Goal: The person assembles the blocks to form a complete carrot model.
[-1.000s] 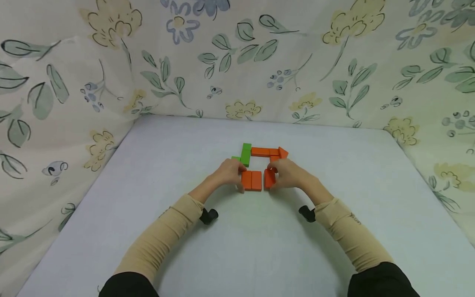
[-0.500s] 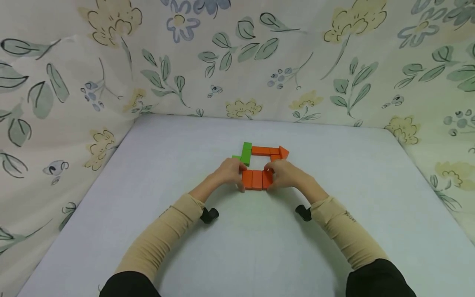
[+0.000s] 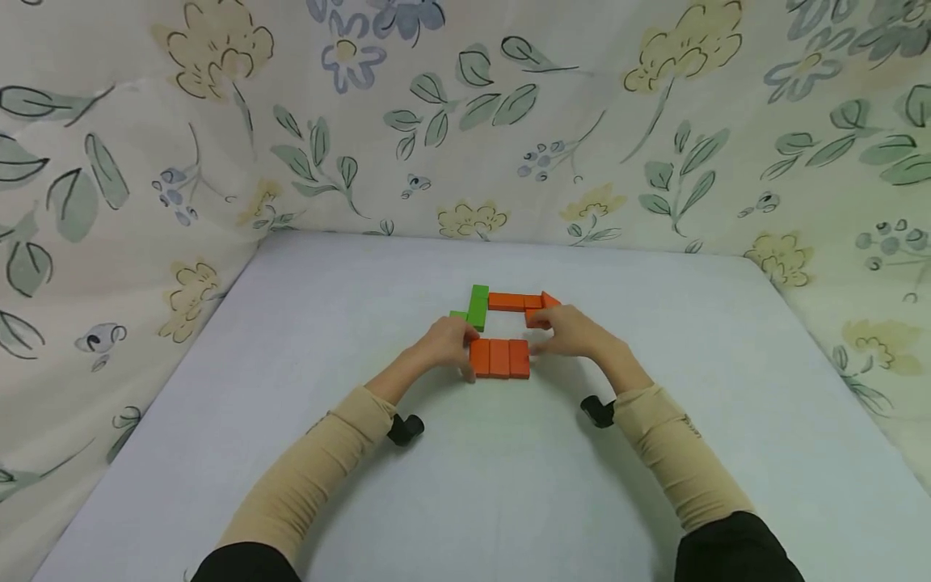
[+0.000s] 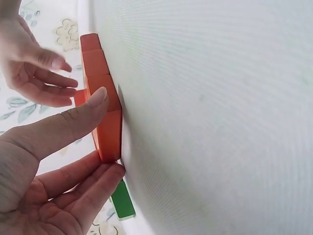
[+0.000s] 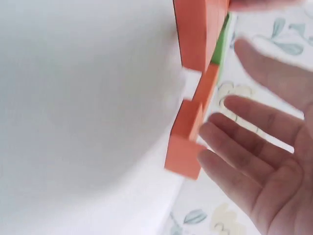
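Three orange blocks (image 3: 499,359) lie side by side in a touching row on the white table. My left hand (image 3: 445,343) holds the row's left end, thumb (image 4: 98,98) on the near side and fingers (image 4: 110,171) curled at the end block. Just off the row's right end is my right hand (image 3: 578,335); its fingers (image 5: 230,142) are spread, with nothing between them and the thumb. Behind the row, an orange bar (image 3: 507,301) joins a green block (image 3: 478,307) on its left. An orange triangular block (image 3: 550,299) sits at the right corner, partly hidden by my right hand.
Another green block (image 3: 458,314) peeks out behind my left hand. A short orange block (image 3: 532,318) stands below the bar's right end. Floral cloth (image 3: 407,186) hangs behind the white table (image 3: 465,485) and along its sides.
The rightmost orange block was slid left against the other two by my right hand. That hand has since let go and moved slightly right. My left hand stays at the left end.
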Demonstrator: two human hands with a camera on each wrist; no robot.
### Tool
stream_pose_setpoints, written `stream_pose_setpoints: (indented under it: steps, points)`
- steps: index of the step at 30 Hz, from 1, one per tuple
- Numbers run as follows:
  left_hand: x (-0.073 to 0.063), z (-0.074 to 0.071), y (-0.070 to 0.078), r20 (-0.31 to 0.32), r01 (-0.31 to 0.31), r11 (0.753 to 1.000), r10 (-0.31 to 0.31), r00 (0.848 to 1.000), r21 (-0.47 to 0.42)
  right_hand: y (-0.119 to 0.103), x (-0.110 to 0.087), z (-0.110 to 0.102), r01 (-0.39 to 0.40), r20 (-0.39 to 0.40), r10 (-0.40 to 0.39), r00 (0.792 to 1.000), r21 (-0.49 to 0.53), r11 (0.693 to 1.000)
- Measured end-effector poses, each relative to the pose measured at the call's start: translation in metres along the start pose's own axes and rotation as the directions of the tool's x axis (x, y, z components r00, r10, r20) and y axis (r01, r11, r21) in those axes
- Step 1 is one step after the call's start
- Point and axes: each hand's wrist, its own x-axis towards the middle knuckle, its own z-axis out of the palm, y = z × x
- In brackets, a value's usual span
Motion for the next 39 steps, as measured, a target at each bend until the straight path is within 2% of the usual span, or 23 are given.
stream_pose_setpoints:
  steps: [4,9,15,21,27,32,39]
  points:
    - [0.000,0.000,0.000,-0.001,0.005,1.000,-0.005,1.000,0.002,0.009,0.001,-0.006,-0.046,-0.088,0.044,0.995,-0.023,0.999]
    - [-0.001,0.001,-0.001,-0.004,-0.001,1.000,0.001,1.000,0.002,0.012,0.008,0.002,-0.036,-0.148,0.028,0.989,-0.050,0.998]
    - [-0.002,0.004,-0.003,-0.006,-0.026,1.000,0.026,1.000,-0.003,0.010,0.019,0.013,-0.042,-0.151,0.025,0.988,-0.109,0.993]
    - [-0.003,0.005,-0.003,0.001,-0.020,1.000,0.020,1.000,0.000,0.009,0.022,0.016,-0.026,-0.166,-0.008,0.986,-0.199,0.980]
    - [-0.003,0.003,-0.002,0.000,-0.007,1.000,0.007,1.000,0.010,0.007,0.022,0.019,-0.056,-0.143,0.022,0.989,-0.234,0.971]
    - [-0.005,0.002,-0.004,-0.002,0.005,1.000,-0.005,1.000,0.013,0.007,0.022,0.023,-0.066,-0.128,0.035,0.991,-0.242,0.968]
    - [-0.005,0.003,-0.003,-0.009,-0.030,1.000,0.030,0.999,-0.007,0.010,0.017,0.020,-0.071,-0.160,0.039,0.986,-0.199,0.977]
